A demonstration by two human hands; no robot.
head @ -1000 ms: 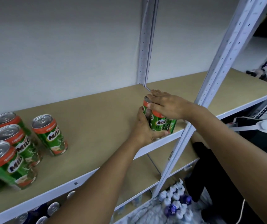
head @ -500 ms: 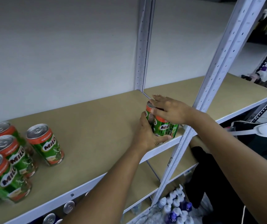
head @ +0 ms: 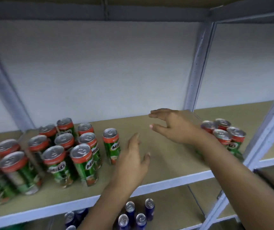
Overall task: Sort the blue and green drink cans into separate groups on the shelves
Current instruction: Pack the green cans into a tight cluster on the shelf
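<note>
Several green Milo cans [head: 83,161] with red tops stand in a cluster on the left of the tan shelf [head: 174,161]. One green can [head: 111,145] stands apart at the cluster's right edge. A smaller group of green cans [head: 222,135] stands at the shelf's right end, partly hidden by my right forearm. Blue cans [head: 133,213] stand on the shelf below. My left hand [head: 133,156] hovers open just right of the lone can, holding nothing. My right hand [head: 171,125] is open above the shelf's middle, fingers pointing left, holding nothing.
A white perforated upright post [head: 197,67] stands at the back right, and another post [head: 272,127] rises at the front right. The shelf above [head: 133,12] overhangs. A further tan shelf bay [head: 232,108] continues to the right.
Both hands have let go of the green can at the shelf's right end and moved left, now open. The view has swung left and up, showing the whole shelf.
</note>
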